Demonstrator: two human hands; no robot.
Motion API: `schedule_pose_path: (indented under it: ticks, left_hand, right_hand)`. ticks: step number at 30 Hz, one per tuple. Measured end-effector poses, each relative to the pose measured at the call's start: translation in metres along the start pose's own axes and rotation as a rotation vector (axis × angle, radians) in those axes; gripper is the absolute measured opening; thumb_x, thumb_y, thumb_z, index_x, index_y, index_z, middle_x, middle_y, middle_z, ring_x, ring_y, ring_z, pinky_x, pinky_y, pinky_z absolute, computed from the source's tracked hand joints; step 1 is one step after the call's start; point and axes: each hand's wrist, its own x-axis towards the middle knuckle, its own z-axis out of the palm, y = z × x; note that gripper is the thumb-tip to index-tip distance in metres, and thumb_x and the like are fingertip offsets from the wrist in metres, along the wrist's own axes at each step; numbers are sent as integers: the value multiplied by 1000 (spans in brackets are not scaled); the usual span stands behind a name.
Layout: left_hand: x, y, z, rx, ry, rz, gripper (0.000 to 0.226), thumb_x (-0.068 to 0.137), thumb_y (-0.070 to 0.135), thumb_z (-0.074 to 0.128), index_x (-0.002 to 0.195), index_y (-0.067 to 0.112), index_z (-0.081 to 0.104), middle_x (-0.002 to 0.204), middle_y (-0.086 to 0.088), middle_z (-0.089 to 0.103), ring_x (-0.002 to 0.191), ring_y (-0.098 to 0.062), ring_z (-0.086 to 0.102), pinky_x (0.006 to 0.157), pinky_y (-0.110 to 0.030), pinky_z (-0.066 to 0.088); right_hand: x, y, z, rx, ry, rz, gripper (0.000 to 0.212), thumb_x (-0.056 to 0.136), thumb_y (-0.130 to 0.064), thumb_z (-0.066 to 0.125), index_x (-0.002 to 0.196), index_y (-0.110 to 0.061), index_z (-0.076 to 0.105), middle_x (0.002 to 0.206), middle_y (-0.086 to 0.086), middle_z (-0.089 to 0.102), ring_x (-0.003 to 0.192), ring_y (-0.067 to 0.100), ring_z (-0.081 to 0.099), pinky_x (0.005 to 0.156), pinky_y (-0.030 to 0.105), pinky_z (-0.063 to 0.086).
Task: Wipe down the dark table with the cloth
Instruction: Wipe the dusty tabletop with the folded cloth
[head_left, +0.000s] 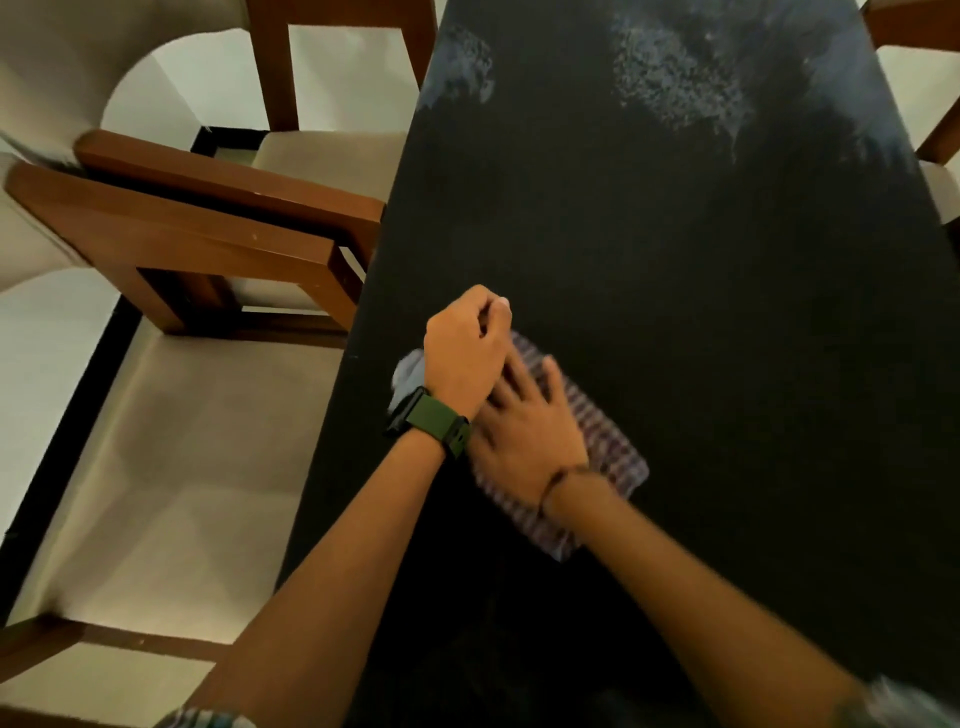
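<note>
A checked purple-and-white cloth (613, 447) lies flat on the dark table (701, 260), near its left edge. My right hand (530, 431) rests flat on the cloth with fingers spread. My left hand (462, 348), with a green-strapped watch on the wrist, is curled closed at the cloth's far left corner; a pale bunched bit of cloth shows just behind the wrist. Whitish smears (675, 78) mark the far end of the table.
Wooden chairs with cream cushions (208, 244) stand tight against the table's left edge. Another chair (935, 130) shows at the far right edge. A pale floor with a dark border lies to the left.
</note>
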Motion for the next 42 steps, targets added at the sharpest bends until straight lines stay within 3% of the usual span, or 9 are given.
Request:
schedule_pose_path:
  ticks: [6,16,19,24,27,30,32,38,42]
  left_hand:
    - [-1,-4,-11,-27,-31,-11,20,92,19,46,86,5,59,77,-12,62,71,-24,59,70,-43,51]
    - [9,-27,-43,4,-18,102,26,95,17,38,105,10,61,94,-2,63,80,-9,55,68,-11,41]
    - [-3,-36,-61,-17,-10,61,28,94,22,39,101,10,63,98,-6,68,88,-17,61,80,-31,45]
    - [-19,-40,-68,-31,-119,-6,28,94,23,41,96,8,64,93,-10,69,87,-20,63,79,-31,46]
    - [-27,-46,-73,-70,-89,10,28,94,22,40,95,7,64,89,-6,67,82,-16,61,77,-32,48]
    - [-35,-49,-84,-132,-50,-8,27,94,22,40,94,10,63,93,-9,66,83,-16,61,74,-28,47]
    - [-43,-49,-90,-202,-62,-55,23,95,23,39,95,16,61,97,-7,66,88,-14,62,79,-28,51]
    - [-59,-42,-107,-127,-139,-52,26,96,23,37,104,14,60,100,2,64,90,-4,59,79,-13,44]
    - [-66,-49,-110,-79,-158,-50,25,96,23,38,98,14,60,99,-11,66,91,-21,61,75,-25,46]
  right_hand:
    - [-30,-10,4,-42,-89,-295,52,96,-47,23,146,-39,12,158,-7,7,141,22,-19,109,51,-19]
    - [118,40,-25,-160,48,-113,54,99,-41,25,150,-31,11,159,0,6,146,26,-2,115,49,1]
    - [31,-5,14,-214,110,-472,58,90,-40,31,146,-28,25,154,6,26,143,34,16,113,53,13]
    - [-16,-27,21,-303,-44,-891,57,90,-39,35,145,-30,29,153,3,29,143,31,18,113,52,13]
    - [64,-7,-11,-256,26,-481,55,93,-35,30,146,-18,31,152,12,30,141,34,21,112,52,14]
    - [100,-9,-9,-160,114,-99,58,97,-40,24,150,-29,4,158,7,12,145,29,5,115,47,-2]
    - [53,-46,23,-166,204,-139,65,94,-38,31,150,-30,-1,153,11,24,141,31,14,115,45,-5]
    - [-91,-95,53,-159,-104,-688,57,88,-41,30,145,-36,28,154,-1,28,143,28,19,113,51,10]
    - [11,-31,16,-226,1,-267,56,95,-40,22,147,-37,3,159,-1,5,146,26,1,114,53,4]
